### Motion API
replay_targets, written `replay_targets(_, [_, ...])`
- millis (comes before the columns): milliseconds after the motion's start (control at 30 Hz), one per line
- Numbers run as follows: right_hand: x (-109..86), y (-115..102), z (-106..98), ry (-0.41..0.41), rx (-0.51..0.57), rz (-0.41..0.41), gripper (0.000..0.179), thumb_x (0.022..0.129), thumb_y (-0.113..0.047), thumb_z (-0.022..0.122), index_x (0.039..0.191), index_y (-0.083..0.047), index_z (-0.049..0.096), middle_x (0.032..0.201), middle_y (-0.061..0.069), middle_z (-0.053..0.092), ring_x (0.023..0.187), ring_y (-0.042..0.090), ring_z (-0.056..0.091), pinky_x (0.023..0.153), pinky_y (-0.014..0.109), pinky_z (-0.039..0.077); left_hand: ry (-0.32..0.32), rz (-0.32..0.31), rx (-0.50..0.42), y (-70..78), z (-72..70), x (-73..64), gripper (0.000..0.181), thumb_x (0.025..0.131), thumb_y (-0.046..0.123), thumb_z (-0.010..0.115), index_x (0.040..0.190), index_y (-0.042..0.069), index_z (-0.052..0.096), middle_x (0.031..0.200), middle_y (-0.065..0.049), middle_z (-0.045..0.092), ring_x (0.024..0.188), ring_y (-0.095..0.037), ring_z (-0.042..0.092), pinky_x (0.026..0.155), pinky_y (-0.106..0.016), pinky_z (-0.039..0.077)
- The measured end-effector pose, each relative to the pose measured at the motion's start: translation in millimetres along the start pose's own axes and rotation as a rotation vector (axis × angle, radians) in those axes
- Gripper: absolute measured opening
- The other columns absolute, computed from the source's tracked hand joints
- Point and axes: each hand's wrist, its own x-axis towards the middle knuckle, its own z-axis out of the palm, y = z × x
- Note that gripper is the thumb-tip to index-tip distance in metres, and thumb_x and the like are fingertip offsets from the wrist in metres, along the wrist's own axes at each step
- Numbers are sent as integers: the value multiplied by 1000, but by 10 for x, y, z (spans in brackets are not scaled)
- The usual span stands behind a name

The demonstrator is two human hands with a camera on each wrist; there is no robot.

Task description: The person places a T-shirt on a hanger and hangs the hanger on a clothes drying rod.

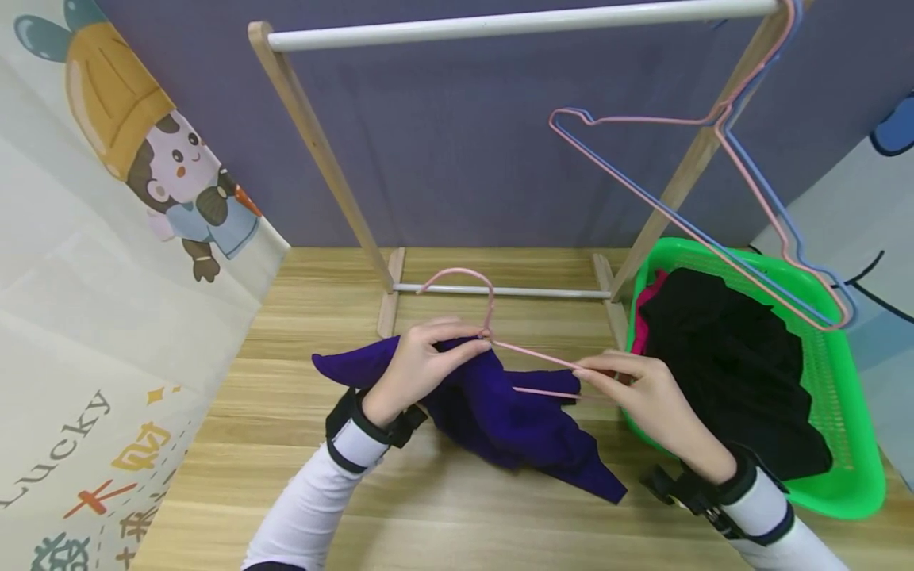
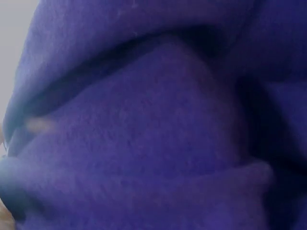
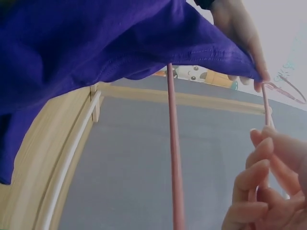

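Observation:
A pink wire hanger (image 1: 531, 352) is held above the wooden table, its hook pointing up and to the left. Draped over its left part is a purple garment (image 1: 500, 404), its lower edge hanging near the table. My left hand (image 1: 421, 365) pinches the garment and the hanger together just below the hook. Farther along, my right hand (image 1: 646, 396) pinches the hanger's upper wire near its right end. In the right wrist view the hanger's lower bar (image 3: 175, 143) comes out from under the fabric (image 3: 120, 43). Purple cloth (image 2: 144, 120) fills the left wrist view.
A rack with a white rail (image 1: 500, 26) stands behind my hands. On the rail's right end hang a pink hanger and a blue hanger (image 1: 767, 206). To the right, a green basket (image 1: 860, 444) holds black clothing (image 1: 728, 381) and a bit of magenta cloth (image 1: 643, 317).

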Motion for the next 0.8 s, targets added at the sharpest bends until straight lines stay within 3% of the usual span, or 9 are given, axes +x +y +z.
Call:
replay_targets(133, [28, -8, -25, -40, -42, -12, 16, 73, 2, 68, 85, -8, 70, 75, -2, 63, 57, 4, 44, 49, 17, 37, -10, -11, -16, 4, -50, 15, 11, 76, -2, 65, 86, -3, 69, 83, -9, 67, 80, -12, 61, 74, -25, 48])
replay_targets(300, [36, -6, -228, -89, -52, 146, 14, 85, -6, 57, 94, -9, 68, 78, -5, 64, 57, 5, 47, 46, 19, 38, 37, -16, -69, 26, -231, 31, 9, 76, -5, 64, 84, -7, 67, 83, -14, 66, 82, -13, 61, 74, -26, 48])
replay_targets(400, [31, 46, -387, -109, 40, 258, 25, 94, -14, 43, 99, -2, 64, 77, -4, 65, 59, 9, 52, 49, 21, 42, 97, -14, -117, 38, -377, 34, 8, 77, -2, 64, 82, -8, 67, 82, -13, 66, 82, -12, 61, 73, -26, 48])
replay_targets(533, [0, 258, -504, -142, 233, 390, 42, 98, -26, 31, 104, 4, 60, 80, 6, 66, 67, 18, 60, 58, 26, 49, 145, 0, -182, 55, -513, 42, 7, 77, 1, 65, 82, -3, 68, 84, -3, 67, 82, -12, 61, 74, -25, 48])
replay_targets(600, [-5, 332, -478, -162, 337, 384, 37, 98, -22, 33, 104, 0, 61, 81, 6, 66, 68, 17, 61, 58, 26, 49, 148, 5, -202, 70, -545, 50, 6, 77, 0, 65, 82, 0, 69, 84, -1, 67, 83, -13, 62, 75, -26, 48])
replay_targets(700, [0, 323, -318, -224, 439, 293, 26, 95, -8, 37, 105, 1, 60, 83, 4, 66, 71, 14, 62, 61, 26, 50, 136, 1, -208, 103, -561, 63, 7, 78, 3, 65, 82, -1, 69, 84, -1, 67, 83, -14, 62, 75, -27, 48])
replay_targets(800, [6, 311, -65, -337, 466, 263, 23, 92, -4, 43, 109, 3, 57, 93, -2, 64, 83, 8, 60, 70, 21, 48, 126, 11, -211, 123, -543, 76, 7, 78, 3, 65, 82, -2, 69, 84, -3, 67, 83, -15, 61, 75, -27, 48])
